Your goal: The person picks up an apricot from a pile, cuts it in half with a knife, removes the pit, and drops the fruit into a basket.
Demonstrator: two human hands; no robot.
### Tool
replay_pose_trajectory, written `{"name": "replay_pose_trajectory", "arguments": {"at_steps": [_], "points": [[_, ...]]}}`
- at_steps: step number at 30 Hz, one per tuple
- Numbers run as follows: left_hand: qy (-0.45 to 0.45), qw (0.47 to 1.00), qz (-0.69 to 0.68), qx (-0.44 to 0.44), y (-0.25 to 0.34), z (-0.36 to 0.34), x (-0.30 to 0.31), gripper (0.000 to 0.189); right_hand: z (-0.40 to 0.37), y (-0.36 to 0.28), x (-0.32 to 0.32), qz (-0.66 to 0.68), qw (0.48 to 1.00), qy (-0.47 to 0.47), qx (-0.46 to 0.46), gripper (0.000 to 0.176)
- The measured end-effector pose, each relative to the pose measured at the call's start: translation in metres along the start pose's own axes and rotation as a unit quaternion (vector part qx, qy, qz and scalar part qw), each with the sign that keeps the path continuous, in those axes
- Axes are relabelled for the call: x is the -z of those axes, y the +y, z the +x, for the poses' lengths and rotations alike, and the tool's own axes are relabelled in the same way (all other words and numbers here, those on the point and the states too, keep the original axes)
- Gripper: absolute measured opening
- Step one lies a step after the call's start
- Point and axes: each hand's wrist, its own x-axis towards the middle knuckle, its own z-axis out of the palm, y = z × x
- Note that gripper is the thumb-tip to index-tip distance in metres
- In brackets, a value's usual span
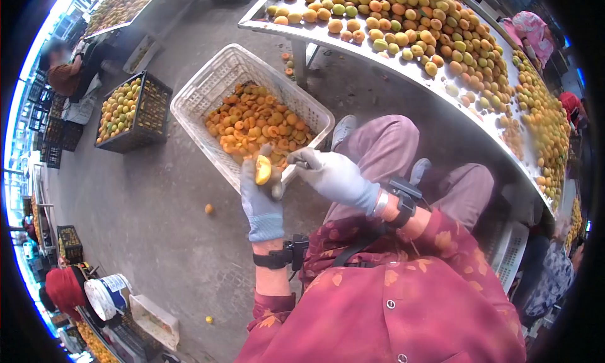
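In a grey-white glove, my left hand [263, 202] grips a cut apricot [263, 170] whose yellow flesh faces up. My right hand [334, 179], gloved too, is just to the right of it with fingers pinched together; whatever they hold, if anything, is too small to make out. Both hands are over the near edge of a white plastic crate [189, 93]. Inside that crate lies a heap of apricot halves [265, 120], orange and opened.
A metal table [265, 24] at upper right carries many whole apricots [454, 38]. To the left stands a black crate [148, 120] of apricots. One apricot [209, 208] lies on the floor. A white bucket [108, 297] is at lower left. Other people sit around the edges.
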Motion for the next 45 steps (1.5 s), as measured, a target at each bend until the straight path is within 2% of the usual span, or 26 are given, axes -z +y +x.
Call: {"name": "replay_pose_trajectory", "arguments": {"at_steps": [5,11,13,17,20,22,26,28,31,32,34,35,37,38,39,40,41,43,45], "points": [[0.020,0.999,0.036,0.008,-0.003,0.000,0.001,0.051,-0.017,-0.002,-0.006,-0.030,0.999,0.007,0.034,0.027],[0.034,0.997,-0.018,0.067,0.000,-0.009,-0.010,0.049,-0.018,0.011,-0.013,-0.082,0.992,0.028,0.093,0.030],[0.033,0.997,-0.030,0.069,-0.004,-0.007,-0.006,0.047,-0.017,0.011,-0.012,-0.111,0.989,0.003,0.097,0.032],[0.025,0.995,-0.054,0.076,-0.006,-0.007,-0.005,0.044,-0.015,0.016,-0.015,-0.107,0.986,0.006,0.124,0.033],[0.072,0.994,-0.044,0.075,-0.008,-0.005,-0.007,0.042,-0.013,0.020,-0.016,-0.102,0.987,-0.004,0.127,0.037],[0.048,0.994,-0.047,0.089,-0.008,-0.005,-0.006,0.040,-0.010,0.024,-0.018,-0.093,0.986,-0.008,0.138,0.044],[0.066,0.994,-0.034,0.077,-0.009,-0.004,-0.006,0.039,-0.005,0.030,-0.024,-0.083,0.986,0.004,0.146,0.051],[0.067,0.994,-0.051,0.065,-0.012,-0.001,-0.002,0.038,0.001,0.020,-0.018,-0.040,0.994,-0.026,0.094,0.025],[0.092,0.994,-0.011,0.056,-0.011,0.002,-0.001,0.038,0.010,0.031,-0.025,-0.043,0.992,-0.037,0.114,0.018],[0.092,0.994,-0.012,0.055,-0.011,0.004,0.001,0.038,0.013,0.035,-0.029,-0.043,0.992,-0.037,0.114,0.018],[0.102,0.993,-0.012,0.054,-0.013,0.008,0.006,0.037,0.020,0.040,-0.033,-0.075,0.987,-0.069,0.122,0.048],[0.102,0.993,-0.013,0.054,-0.014,0.008,0.007,0.037,0.020,0.042,-0.035,-0.076,0.987,-0.069,0.122,0.048],[0.133,0.990,0.001,0.051,-0.015,0.010,0.008,0.035,0.024,0.040,-0.035,-0.093,0.987,-0.079,0.105,0.029],[0.133,0.990,0.001,0.050,-0.017,0.012,0.010,0.035,0.025,0.039,-0.036,-0.093,0.987,-0.079,0.105,0.029],[0.141,0.989,-0.002,0.047,-0.018,0.012,0.013,0.034,0.025,0.037,-0.037,-0.056,0.993,-0.088,0.060,0.023],[0.148,0.988,-0.004,0.043,-0.019,0.013,0.014,0.032,0.026,0.035,-0.038,-0.018,0.995,-0.097,0.015,0.024],[0.149,0.988,-0.005,0.043,-0.021,0.014,0.015,0.032,0.025,0.033,-0.041,-0.018,0.995,-0.097,0.015,0.024],[0.211,0.977,-0.005,0.035,-0.023,0.016,0.012,0.031,0.022,0.029,-0.048,0.002,0.999,-0.038,-0.035,0.035],[0.210,0.977,-0.005,0.034,-0.024,0.017,0.013,0.031,0.022,0.029,-0.047,-0.006,0.999,-0.042,-0.029,0.033]]}}
